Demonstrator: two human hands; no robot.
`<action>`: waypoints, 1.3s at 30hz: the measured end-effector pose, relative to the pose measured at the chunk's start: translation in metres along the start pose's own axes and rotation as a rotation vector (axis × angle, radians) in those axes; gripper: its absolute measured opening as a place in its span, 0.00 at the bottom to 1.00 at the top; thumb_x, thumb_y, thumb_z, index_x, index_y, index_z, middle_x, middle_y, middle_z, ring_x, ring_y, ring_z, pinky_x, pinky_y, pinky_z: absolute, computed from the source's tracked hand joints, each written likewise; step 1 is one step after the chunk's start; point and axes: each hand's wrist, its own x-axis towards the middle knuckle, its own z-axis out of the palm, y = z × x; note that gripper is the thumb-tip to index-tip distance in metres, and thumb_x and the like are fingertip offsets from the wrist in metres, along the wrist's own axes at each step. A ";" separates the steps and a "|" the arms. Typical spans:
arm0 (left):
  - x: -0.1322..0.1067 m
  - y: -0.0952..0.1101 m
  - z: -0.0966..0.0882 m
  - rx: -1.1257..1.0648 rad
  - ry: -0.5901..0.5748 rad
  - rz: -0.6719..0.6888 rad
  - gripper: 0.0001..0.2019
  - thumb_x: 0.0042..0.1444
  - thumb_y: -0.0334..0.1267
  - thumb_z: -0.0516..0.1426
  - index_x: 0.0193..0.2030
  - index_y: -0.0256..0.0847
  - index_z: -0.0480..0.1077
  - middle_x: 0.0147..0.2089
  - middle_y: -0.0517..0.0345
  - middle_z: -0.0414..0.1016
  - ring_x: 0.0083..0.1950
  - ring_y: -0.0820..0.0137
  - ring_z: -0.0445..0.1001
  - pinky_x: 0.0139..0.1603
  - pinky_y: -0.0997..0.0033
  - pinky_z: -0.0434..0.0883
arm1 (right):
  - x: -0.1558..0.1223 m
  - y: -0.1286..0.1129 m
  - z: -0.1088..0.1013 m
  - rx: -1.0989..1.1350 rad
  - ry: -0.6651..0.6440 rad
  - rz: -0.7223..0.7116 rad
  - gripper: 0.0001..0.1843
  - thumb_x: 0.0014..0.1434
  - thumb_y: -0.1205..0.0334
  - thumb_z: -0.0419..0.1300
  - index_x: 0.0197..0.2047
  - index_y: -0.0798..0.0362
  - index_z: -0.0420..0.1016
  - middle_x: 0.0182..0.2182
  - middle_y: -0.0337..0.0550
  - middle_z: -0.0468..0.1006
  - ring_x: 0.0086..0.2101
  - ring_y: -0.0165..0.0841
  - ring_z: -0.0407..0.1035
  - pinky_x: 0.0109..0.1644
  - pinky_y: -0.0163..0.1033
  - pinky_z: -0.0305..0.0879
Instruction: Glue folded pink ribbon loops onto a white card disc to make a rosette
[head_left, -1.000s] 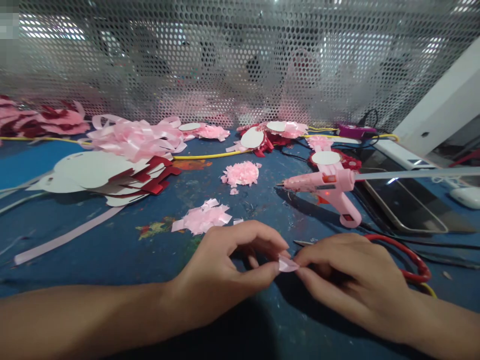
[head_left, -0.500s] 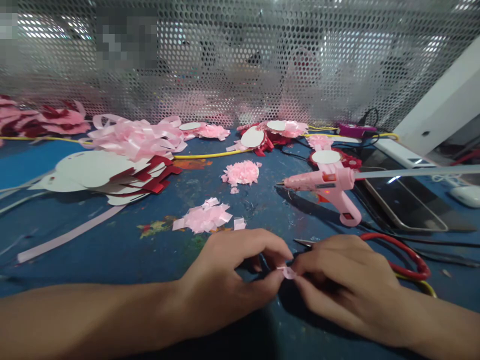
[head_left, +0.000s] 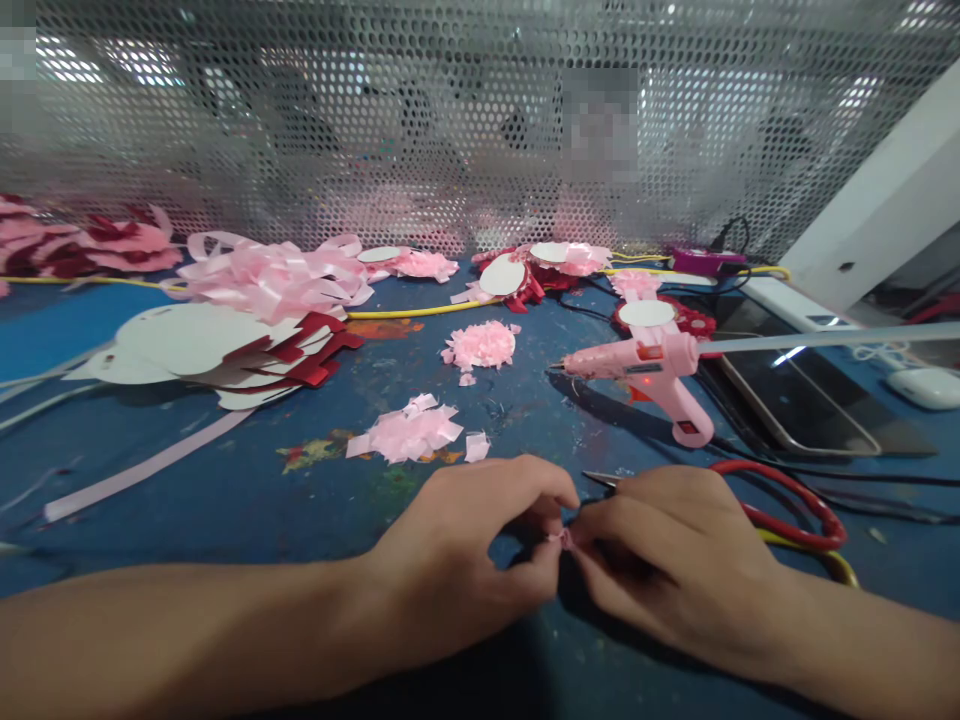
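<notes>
My left hand (head_left: 465, 550) and my right hand (head_left: 667, 560) meet low on the blue table (head_left: 225, 500), fingertips pinched together on a tiny pink ribbon piece (head_left: 561, 538). Only a sliver of the piece shows between the fingers. A small heap of cut pink ribbon pieces (head_left: 409, 432) lies just beyond my left hand. Red-handled scissors (head_left: 780, 500) lie right behind my right hand, partly hidden by it. A pink glue gun (head_left: 652, 375) stands further back, nozzle pointing left.
White card circles with red ribbon (head_left: 217, 350) are stacked at the left, pink ribbon loops (head_left: 270, 275) behind them. Another pink cluster (head_left: 482, 346) sits mid-table. Finished rosettes (head_left: 525, 272) line the perforated metal screen (head_left: 450, 120). A phone (head_left: 802, 400) lies at the right.
The pink piece has been folded or rolled smaller between my fingertips, and both hands have drawn closer together. The rest of the table is unchanged.
</notes>
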 end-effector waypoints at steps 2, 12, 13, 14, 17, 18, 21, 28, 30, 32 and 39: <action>0.000 0.001 0.001 0.012 0.010 0.000 0.12 0.46 0.23 0.56 0.35 0.42 0.67 0.28 0.67 0.76 0.29 0.78 0.75 0.34 0.82 0.69 | -0.001 0.000 0.001 -0.003 0.012 -0.013 0.09 0.58 0.67 0.56 0.26 0.52 0.72 0.17 0.34 0.72 0.19 0.28 0.64 0.25 0.36 0.53; -0.002 0.003 0.001 0.012 -0.021 -0.082 0.11 0.45 0.24 0.55 0.34 0.43 0.67 0.28 0.67 0.75 0.29 0.76 0.73 0.33 0.79 0.69 | -0.001 -0.001 0.002 0.028 -0.063 -0.006 0.09 0.59 0.67 0.54 0.28 0.52 0.72 0.17 0.34 0.71 0.18 0.27 0.63 0.25 0.36 0.55; -0.002 0.003 0.001 -0.006 -0.029 -0.114 0.11 0.45 0.24 0.55 0.35 0.43 0.67 0.28 0.67 0.75 0.29 0.76 0.73 0.33 0.79 0.69 | 0.000 -0.001 0.001 0.036 -0.075 0.001 0.09 0.59 0.67 0.54 0.29 0.53 0.72 0.18 0.34 0.71 0.18 0.27 0.63 0.25 0.35 0.55; -0.001 0.003 0.001 -0.023 -0.034 -0.138 0.12 0.45 0.25 0.55 0.35 0.44 0.67 0.28 0.68 0.75 0.29 0.77 0.73 0.33 0.79 0.69 | 0.000 0.000 0.001 0.042 -0.085 0.005 0.09 0.59 0.67 0.53 0.29 0.53 0.72 0.18 0.34 0.72 0.19 0.27 0.64 0.26 0.35 0.56; -0.001 0.003 0.000 -0.051 -0.042 -0.153 0.11 0.45 0.25 0.55 0.36 0.44 0.67 0.28 0.68 0.75 0.29 0.77 0.74 0.33 0.80 0.69 | 0.002 0.000 0.001 0.046 -0.092 0.010 0.09 0.60 0.67 0.53 0.30 0.54 0.72 0.18 0.35 0.72 0.19 0.27 0.65 0.25 0.35 0.56; 0.000 0.003 0.000 -0.048 -0.037 -0.141 0.11 0.46 0.25 0.55 0.35 0.44 0.67 0.28 0.68 0.75 0.29 0.77 0.74 0.33 0.80 0.69 | 0.002 0.000 0.001 0.044 -0.089 0.011 0.09 0.60 0.66 0.53 0.30 0.54 0.73 0.18 0.34 0.72 0.19 0.27 0.65 0.25 0.35 0.56; -0.001 0.002 0.000 -0.010 -0.018 -0.088 0.10 0.46 0.25 0.55 0.34 0.43 0.67 0.28 0.67 0.75 0.29 0.77 0.74 0.34 0.80 0.69 | 0.001 0.000 0.002 0.033 -0.074 0.009 0.09 0.60 0.66 0.54 0.29 0.53 0.73 0.17 0.34 0.72 0.18 0.27 0.65 0.25 0.35 0.55; -0.001 0.002 0.000 0.056 -0.017 -0.007 0.09 0.47 0.25 0.55 0.33 0.43 0.66 0.29 0.66 0.75 0.30 0.77 0.74 0.34 0.80 0.69 | -0.002 0.000 0.002 0.002 -0.032 -0.007 0.09 0.59 0.66 0.55 0.27 0.53 0.72 0.16 0.34 0.71 0.17 0.27 0.63 0.24 0.36 0.52; -0.001 0.003 -0.001 0.077 -0.020 0.022 0.09 0.48 0.24 0.54 0.34 0.42 0.67 0.30 0.65 0.76 0.31 0.76 0.74 0.35 0.80 0.69 | -0.002 0.000 0.003 -0.001 -0.039 -0.010 0.09 0.59 0.66 0.55 0.28 0.53 0.73 0.17 0.34 0.72 0.18 0.28 0.63 0.24 0.37 0.51; -0.001 0.004 -0.001 0.094 -0.030 0.050 0.09 0.49 0.24 0.54 0.33 0.42 0.67 0.30 0.64 0.76 0.31 0.76 0.74 0.35 0.80 0.68 | -0.001 0.001 0.003 0.002 -0.040 -0.014 0.09 0.59 0.66 0.55 0.28 0.53 0.73 0.17 0.35 0.72 0.18 0.28 0.63 0.24 0.37 0.50; -0.004 0.005 -0.002 0.122 -0.072 0.076 0.07 0.53 0.27 0.53 0.35 0.43 0.68 0.30 0.65 0.77 0.31 0.76 0.74 0.35 0.79 0.67 | 0.000 0.001 0.001 0.022 -0.029 0.011 0.07 0.59 0.63 0.56 0.29 0.51 0.70 0.16 0.32 0.69 0.18 0.27 0.61 0.24 0.36 0.50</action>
